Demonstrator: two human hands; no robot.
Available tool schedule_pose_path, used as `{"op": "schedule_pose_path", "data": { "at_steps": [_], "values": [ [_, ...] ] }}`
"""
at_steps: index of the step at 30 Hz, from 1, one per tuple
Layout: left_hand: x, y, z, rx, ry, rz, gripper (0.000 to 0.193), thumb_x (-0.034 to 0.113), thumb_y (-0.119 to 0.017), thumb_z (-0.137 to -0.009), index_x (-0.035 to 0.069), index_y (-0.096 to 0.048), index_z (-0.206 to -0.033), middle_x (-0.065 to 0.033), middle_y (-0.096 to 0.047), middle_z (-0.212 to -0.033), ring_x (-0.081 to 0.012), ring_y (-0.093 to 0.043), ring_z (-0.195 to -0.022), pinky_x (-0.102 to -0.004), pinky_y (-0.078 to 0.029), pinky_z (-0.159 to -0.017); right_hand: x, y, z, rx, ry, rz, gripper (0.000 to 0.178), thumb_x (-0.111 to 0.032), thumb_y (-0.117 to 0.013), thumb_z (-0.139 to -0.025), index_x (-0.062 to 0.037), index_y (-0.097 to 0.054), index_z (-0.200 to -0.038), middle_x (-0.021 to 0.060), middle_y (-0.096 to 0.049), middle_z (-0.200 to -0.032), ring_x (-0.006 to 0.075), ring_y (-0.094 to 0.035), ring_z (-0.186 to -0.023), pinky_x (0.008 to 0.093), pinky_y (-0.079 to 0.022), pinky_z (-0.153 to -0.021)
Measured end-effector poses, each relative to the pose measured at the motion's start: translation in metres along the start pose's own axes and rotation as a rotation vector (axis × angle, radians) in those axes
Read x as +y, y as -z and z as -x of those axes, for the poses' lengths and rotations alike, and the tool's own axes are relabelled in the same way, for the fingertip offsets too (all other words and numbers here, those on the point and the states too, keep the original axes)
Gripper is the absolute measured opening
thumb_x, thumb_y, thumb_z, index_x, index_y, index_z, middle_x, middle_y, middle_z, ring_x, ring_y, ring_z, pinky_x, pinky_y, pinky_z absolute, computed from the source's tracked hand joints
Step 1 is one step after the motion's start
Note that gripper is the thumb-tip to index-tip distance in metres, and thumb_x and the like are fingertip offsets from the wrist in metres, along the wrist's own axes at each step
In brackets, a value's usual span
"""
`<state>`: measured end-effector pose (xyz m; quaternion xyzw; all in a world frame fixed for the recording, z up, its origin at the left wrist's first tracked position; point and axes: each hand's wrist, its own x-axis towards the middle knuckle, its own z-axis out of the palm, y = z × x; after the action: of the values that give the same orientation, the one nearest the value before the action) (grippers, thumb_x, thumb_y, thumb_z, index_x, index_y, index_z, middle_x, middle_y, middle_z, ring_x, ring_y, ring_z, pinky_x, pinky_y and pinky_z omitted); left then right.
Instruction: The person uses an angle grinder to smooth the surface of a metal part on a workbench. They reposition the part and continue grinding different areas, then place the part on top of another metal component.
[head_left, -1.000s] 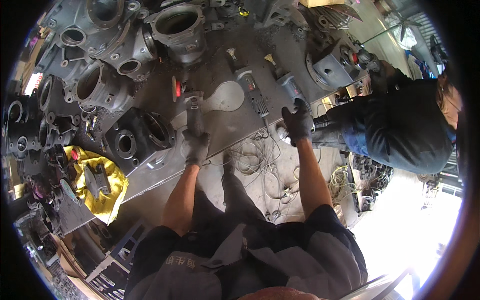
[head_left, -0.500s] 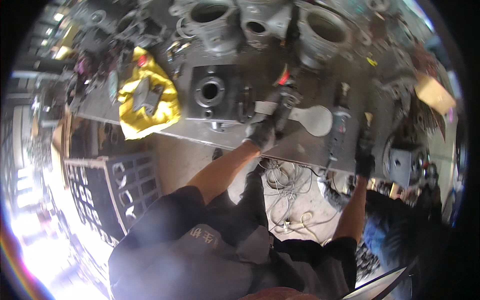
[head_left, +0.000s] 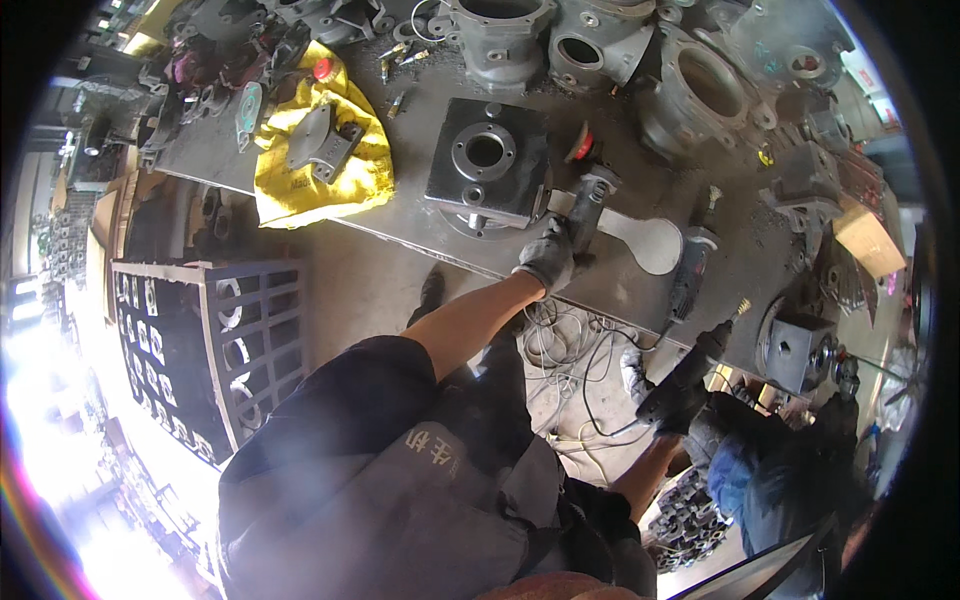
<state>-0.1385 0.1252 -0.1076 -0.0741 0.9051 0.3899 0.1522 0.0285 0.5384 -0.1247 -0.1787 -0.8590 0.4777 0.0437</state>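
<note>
My left hand, in a dark grey glove, is closed around the rear of an angle grinder that lies on the metal table. A red disc shows by its head. A die grinder with a brass-coloured tip is held in my gloved right hand, off the table's front edge and angled up to the right. Left of the angle grinder sits a black metal block with a round flanged hole. Beside the angle grinder lies a pale paddle-shaped sheet. A second die grinder rests farther right.
Large grey castings line the back. A yellow bag bearing a metal part overhangs the front edge at left. Cables coil on the floor. Below left stands a metal crate. Another person's dark clothing is close at right.
My right hand has drawn the die grinder back toward me, off the table. My left hand stays on the angle grinder. The whole view has shifted a little.
</note>
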Motion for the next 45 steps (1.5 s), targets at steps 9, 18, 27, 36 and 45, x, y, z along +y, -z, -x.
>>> {"op": "schedule_pose_path", "data": {
  "at_steps": [9, 18, 27, 36, 45],
  "values": [
    [-0.027, 0.011, 0.031, -0.336, -0.163, 0.050, 0.080, 0.036, -0.070, -0.089, -0.005, -0.028, -0.143, -0.0306, -0.060, -0.119, -0.0455, -0.062, -0.105, -0.0519, -0.052, -0.085, -0.239, -0.086, 0.077, -0.099, -0.087, -0.306, 0.047, -0.034, -0.072, -0.077, 0.0025, -0.063, -0.106, 0.0079, -0.068, -0.090, 0.0171, -0.062, -0.079, 0.0323, -0.052, -0.072],
    [0.059, 0.211, 0.122, 0.263, -1.492, -0.301, 0.056, 0.019, -0.067, -0.080, 0.003, -0.056, -0.133, -0.0191, -0.058, -0.127, -0.0347, -0.053, -0.127, -0.0523, -0.038, -0.112, -0.384, -0.159, 0.082, -0.089, 0.607, 0.640, 0.033, -0.021, -0.074, -0.075, -0.0003, -0.066, -0.099, 0.0148, -0.067, -0.088, 0.0281, -0.064, -0.075, 0.0406, -0.052, -0.063],
    [0.104, 0.268, 0.085, 0.537, -1.750, -0.659, 0.039, 0.022, -0.057, -0.087, 0.005, -0.064, -0.123, -0.0100, -0.069, -0.092, -0.0243, -0.065, -0.092, -0.0428, -0.045, -0.098, -0.466, -0.146, 0.084, -0.283, 0.993, 0.964, 0.023, -0.019, -0.068, -0.076, -0.0099, -0.067, -0.097, 0.0138, -0.066, -0.086, 0.0378, -0.066, -0.083, 0.0467, -0.052, -0.069],
    [0.139, 0.315, 0.058, 0.209, -1.347, -0.545, 0.070, 0.032, -0.080, -0.077, 0.003, -0.052, -0.135, -0.0176, -0.062, -0.113, -0.0369, -0.060, -0.106, -0.0475, -0.047, -0.095, -0.502, -0.116, 0.140, 0.516, 0.726, 0.171, 0.040, -0.002, -0.072, -0.080, 0.0029, -0.064, -0.118, 0.0176, -0.069, -0.115, 0.0274, -0.067, -0.107, 0.0383, -0.052, -0.095],
    [0.138, 0.331, 0.056, 0.004, -1.131, -0.115, 0.074, 0.027, -0.085, -0.072, 0.001, -0.051, -0.133, -0.0255, -0.065, -0.114, -0.0437, -0.065, -0.105, -0.0484, -0.053, -0.089, -0.491, -0.181, 0.025, -0.105, 0.439, -0.525, 0.063, -0.011, -0.084, -0.078, 0.0029, -0.053, -0.132, 0.0135, -0.065, -0.122, 0.0243, -0.064, -0.108, 0.0388, -0.052, -0.095]
  ]
}}
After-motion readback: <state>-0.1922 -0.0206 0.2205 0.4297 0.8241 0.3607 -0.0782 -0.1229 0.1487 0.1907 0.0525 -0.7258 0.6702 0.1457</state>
